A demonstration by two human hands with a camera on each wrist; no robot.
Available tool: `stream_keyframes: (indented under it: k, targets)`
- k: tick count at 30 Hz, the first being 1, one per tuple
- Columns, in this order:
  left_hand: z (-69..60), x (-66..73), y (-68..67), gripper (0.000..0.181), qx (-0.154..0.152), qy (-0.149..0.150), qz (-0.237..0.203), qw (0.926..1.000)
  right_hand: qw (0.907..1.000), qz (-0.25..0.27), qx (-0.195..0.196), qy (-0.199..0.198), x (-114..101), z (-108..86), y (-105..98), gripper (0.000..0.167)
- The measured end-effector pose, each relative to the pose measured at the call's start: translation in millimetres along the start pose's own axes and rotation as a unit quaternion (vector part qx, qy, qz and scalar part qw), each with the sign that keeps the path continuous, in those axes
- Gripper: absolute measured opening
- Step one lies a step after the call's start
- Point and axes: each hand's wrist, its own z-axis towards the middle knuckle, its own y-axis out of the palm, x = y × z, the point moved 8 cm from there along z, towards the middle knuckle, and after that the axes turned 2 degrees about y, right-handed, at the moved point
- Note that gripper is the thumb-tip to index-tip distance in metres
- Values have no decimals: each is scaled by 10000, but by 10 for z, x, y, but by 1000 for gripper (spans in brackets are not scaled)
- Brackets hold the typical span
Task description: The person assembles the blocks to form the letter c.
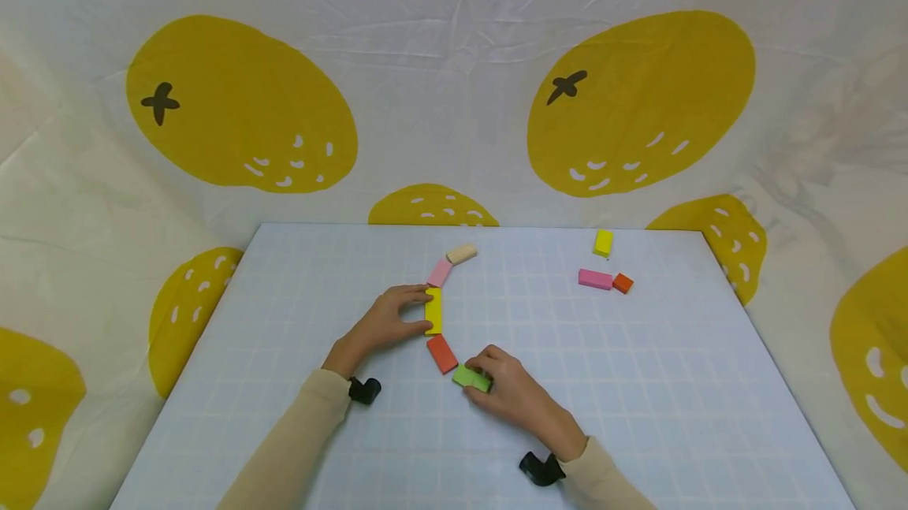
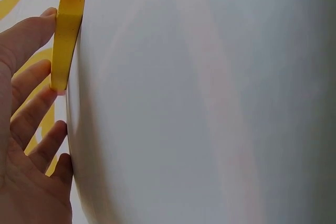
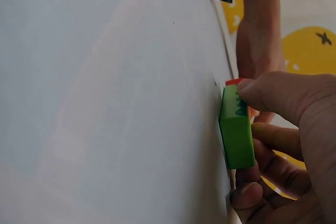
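Observation:
A curved row of blocks lies on the table: a beige block (image 1: 462,254), a pink one (image 1: 439,273), a yellow one (image 1: 433,311), a red one (image 1: 442,354) and a green one (image 1: 470,377). The left hand (image 1: 386,321) has its thumb and fingertips on the yellow block; the left wrist view shows them touching the yellow block (image 2: 67,40), other fingers spread. Thumb and fingers of the right hand (image 1: 521,396) pinch the green block, whose printed face and plain end show in the right wrist view (image 3: 237,135).
At the back right of the table (image 1: 638,384) lie a yellow block (image 1: 603,243), a bright pink block (image 1: 595,279) and a small orange block (image 1: 623,283), the last two close together. A patterned cloth (image 1: 454,100) hangs behind the table.

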Motion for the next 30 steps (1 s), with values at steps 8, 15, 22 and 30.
stream_keyframes:
  k: [8,15,22,30]
  targets:
    - [8,1,0,54,6,97,-28,9999,10000,-5,-47,-23,-9,15,13,32]
    - [6,-6,6,54,12,137,-20,9999,9999,-37,-111,-11,-5,15,15,32]
    - [7,7,4,54,-1,125,-20,9999,9998,-132,-115,18,1,22,9,31]
    - [6,9,2,54,1,126,39,9999,9999,-106,-114,8,-12,27,2,31]
